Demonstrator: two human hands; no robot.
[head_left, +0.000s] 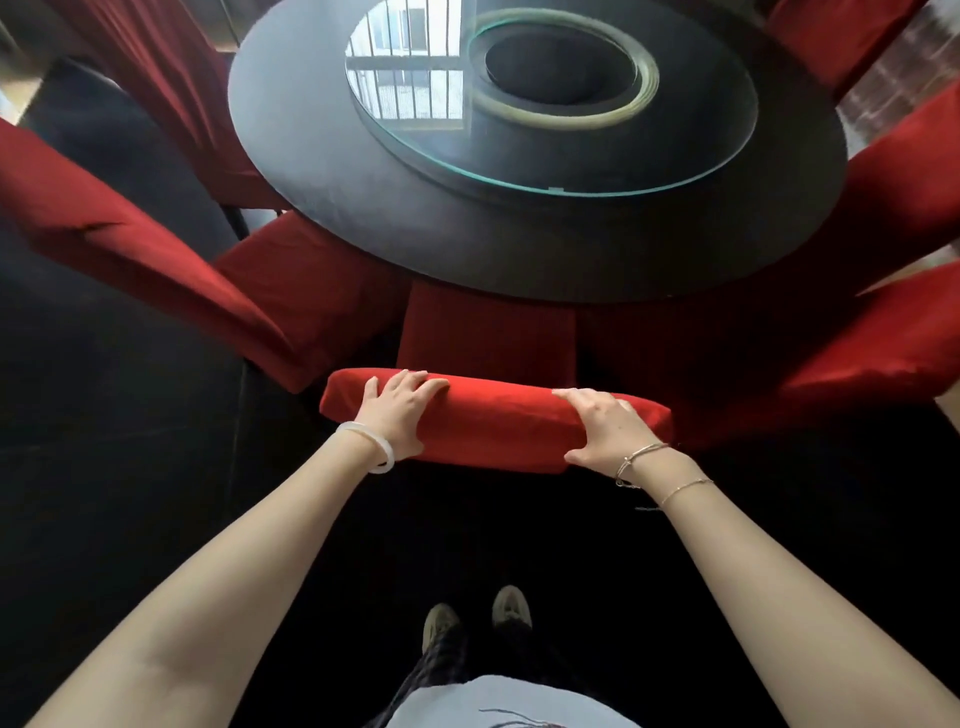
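Head view, looking down. Chair (493, 421): fully covered in red fabric, smooth with a few soft creases. Only the padded top of its back and the seat (488, 332) beyond it show. The back top runs roughly level across mid-frame, slightly lower at the right end. The seat is pushed under the near edge of the table (332, 197), its front part hidden beneath.

Left hand (397, 410): on the left end of the back top, palm down, fingers close together and bent over the top towards the far side. The thumb side lies on the near face, but the thumb itself is not clearly separable. It grips the chair. White bangle (371, 447) on the wrist. The arm is nearly straight, reaching forward and inward.

Right hand (608, 431): on the right end, fingers curled over the top, thumb spread low on the near face, so the back top is held between them. Thin bracelets (641, 460) on the wrist. The arm is likewise extended.

The hands are well apart, one near each end, with a bare red stretch of the back between them.

Table: round and dark, carrying a glass disc (415, 150) that reflects a barred window. Left neighbour (130, 234) and right neighbour (857, 358), also red-covered, stand just beside the chair along the table's near edge. Dark floor (130, 467) below, with shoes (511, 608) behind the chair.
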